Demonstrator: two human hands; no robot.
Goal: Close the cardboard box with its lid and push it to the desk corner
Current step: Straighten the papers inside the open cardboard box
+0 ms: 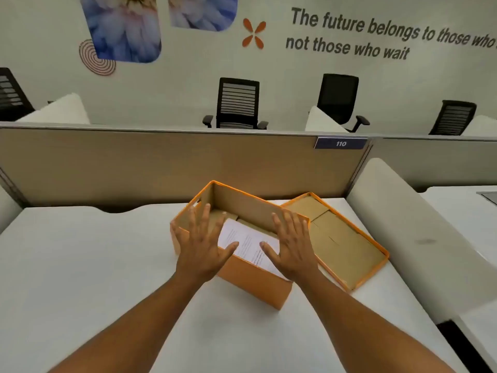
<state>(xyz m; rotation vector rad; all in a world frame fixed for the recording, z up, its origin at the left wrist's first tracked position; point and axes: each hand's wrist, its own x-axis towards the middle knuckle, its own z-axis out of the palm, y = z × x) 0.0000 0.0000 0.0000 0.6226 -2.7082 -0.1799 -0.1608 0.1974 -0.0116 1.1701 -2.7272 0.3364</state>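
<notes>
An orange cardboard box (252, 281) stands open on the white desk (80, 265), with printed white paper (247, 242) lying inside. Its lid (347, 243) lies upside down on the desk to the right of the box, touching it. My left hand (200, 243) hovers over the box's left part, fingers spread, holding nothing. My right hand (291, 243) is spread over the right part, near the box's right wall. Both hands hide part of the paper and the box's near rim.
A tan partition (161, 162) with a "110" plate (340, 143) closes the desk's far side. A white divider (419, 238) bounds the right side. Black office chairs (238, 103) stand beyond the partition, in front of a decorated wall.
</notes>
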